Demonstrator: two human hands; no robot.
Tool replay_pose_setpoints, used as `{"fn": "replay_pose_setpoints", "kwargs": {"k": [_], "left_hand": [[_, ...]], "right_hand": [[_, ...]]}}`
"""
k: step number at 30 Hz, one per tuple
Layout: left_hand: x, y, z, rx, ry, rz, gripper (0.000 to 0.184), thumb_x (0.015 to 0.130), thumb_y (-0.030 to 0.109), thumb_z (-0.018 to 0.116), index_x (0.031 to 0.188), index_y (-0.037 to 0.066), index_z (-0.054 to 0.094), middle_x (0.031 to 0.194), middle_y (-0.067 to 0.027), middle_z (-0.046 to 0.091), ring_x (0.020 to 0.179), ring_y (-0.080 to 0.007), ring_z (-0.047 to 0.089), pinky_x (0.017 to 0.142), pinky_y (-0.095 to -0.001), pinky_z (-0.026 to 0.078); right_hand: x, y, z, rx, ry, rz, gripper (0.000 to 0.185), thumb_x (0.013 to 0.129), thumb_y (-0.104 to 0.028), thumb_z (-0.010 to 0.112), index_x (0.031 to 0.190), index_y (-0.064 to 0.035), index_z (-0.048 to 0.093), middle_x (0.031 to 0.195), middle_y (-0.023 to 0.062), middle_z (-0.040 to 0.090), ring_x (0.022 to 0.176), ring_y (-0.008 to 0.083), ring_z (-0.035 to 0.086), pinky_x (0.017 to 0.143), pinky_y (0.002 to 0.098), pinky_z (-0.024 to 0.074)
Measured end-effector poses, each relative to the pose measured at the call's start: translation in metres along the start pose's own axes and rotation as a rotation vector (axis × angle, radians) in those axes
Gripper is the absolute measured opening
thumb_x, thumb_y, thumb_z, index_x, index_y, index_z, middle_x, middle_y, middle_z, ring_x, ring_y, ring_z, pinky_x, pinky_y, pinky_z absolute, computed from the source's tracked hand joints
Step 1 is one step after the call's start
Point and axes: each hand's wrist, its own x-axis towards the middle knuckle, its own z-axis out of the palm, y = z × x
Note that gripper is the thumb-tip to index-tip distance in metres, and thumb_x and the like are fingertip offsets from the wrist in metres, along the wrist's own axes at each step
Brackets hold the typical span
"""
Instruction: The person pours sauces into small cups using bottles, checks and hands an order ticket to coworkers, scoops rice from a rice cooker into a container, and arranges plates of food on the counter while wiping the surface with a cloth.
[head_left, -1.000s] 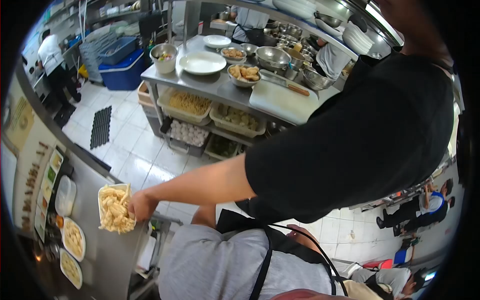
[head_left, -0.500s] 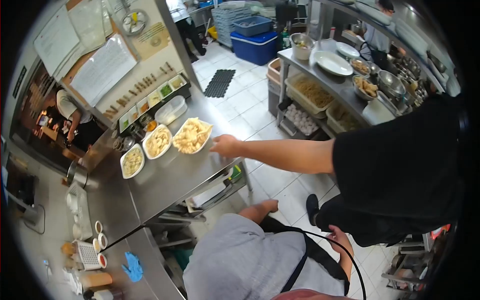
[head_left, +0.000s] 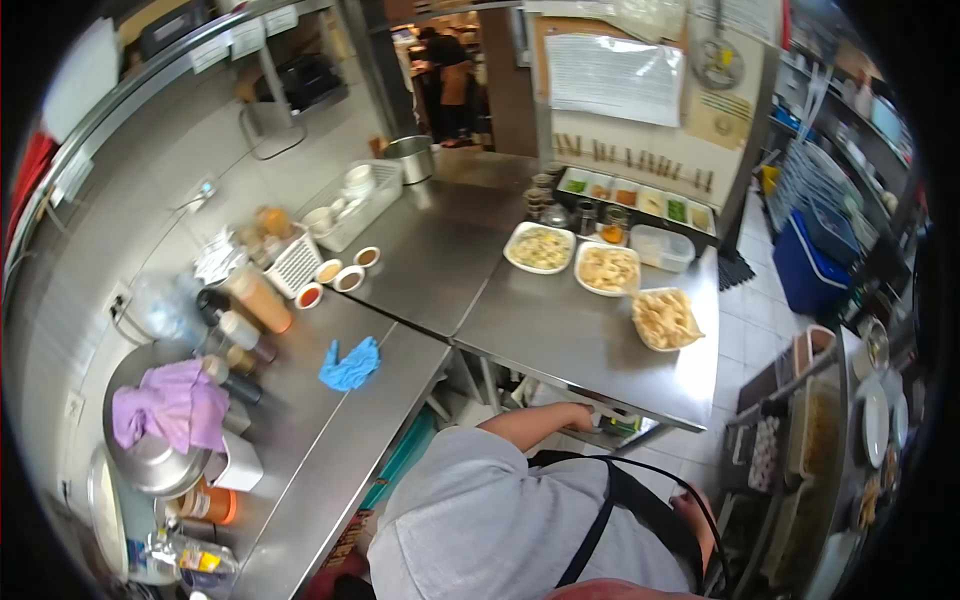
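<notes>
My left hand (head_left: pixel 578 415) hangs in front of my body, beside the shelf (head_left: pixel 600 424) under the steel table. Its fingers are small and partly hidden, so I cannot make out their shape. My right hand (head_left: pixel 692 508) is low by my right hip, near the black apron (head_left: pixel 655 510); it is dim and blurred. On the table (head_left: pixel 540 335) above my left hand stand a white bowl of pale yellow crisp pieces (head_left: pixel 667 320), a second bowl of pale pieces (head_left: pixel 608 269) and a bowl of chopped food (head_left: pixel 540 247).
A blue glove (head_left: pixel 350 364) lies on the left counter near sauce cups (head_left: pixel 309 295) and bottles (head_left: pixel 262 300). A purple cloth (head_left: pixel 172 405) covers a round lid. Garnish trays (head_left: pixel 640 200) line the back wall. To the right are a blue cooler (head_left: pixel 808 262) and a rack with plates (head_left: pixel 874 425).
My view has swung left, bringing the left counter into sight. The black-sleeved person whose hand was by the bowl of crisp pieces is out of view. My left hand has moved toward the under-table shelf.
</notes>
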Motion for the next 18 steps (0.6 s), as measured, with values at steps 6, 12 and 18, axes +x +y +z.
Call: {"fn": "replay_pose_setpoints", "kwargs": {"k": [6,12,18], "left_hand": [[-0.06,-0.099,0.029,-0.154,0.076,-0.205,0.05,0.068,0.027,0.051,0.108,-0.002,0.046,0.102,-0.0224,0.052,0.094,-0.0333,0.052,0.08,-0.0373,0.041],[-0.129,-0.139,0.075,-0.075,0.091,-0.482,0.027,0.063,0.014,0.049,0.083,0.001,0.062,0.092,-0.0176,0.058,0.084,-0.0283,0.057,0.071,-0.0358,0.045],[-0.108,-0.118,0.077,-0.127,0.012,-0.477,0.032,0.065,0.014,0.048,0.092,-0.001,0.058,0.098,-0.0185,0.056,0.091,-0.0284,0.055,0.076,-0.0356,0.044]], "right_hand": [[0.069,-0.088,-0.028,-0.099,-0.003,-0.151,0.047,0.068,-0.019,0.059,0.111,-0.0044,0.046,0.083,0.016,0.06,0.079,0.0272,0.058,0.07,0.034,0.0442],[0.1,-0.083,-0.019,-0.17,-0.2,-0.185,0.048,0.068,-0.02,0.059,0.112,-0.0065,0.046,0.081,0.0143,0.061,0.078,0.0269,0.058,0.07,0.0342,0.0447],[0.112,0.005,0.008,0.183,-0.247,0.005,0.038,0.073,-0.011,0.055,0.109,-0.0002,0.047,0.065,0.0113,0.057,0.053,0.0171,0.057,0.044,0.0267,0.0443]]}}
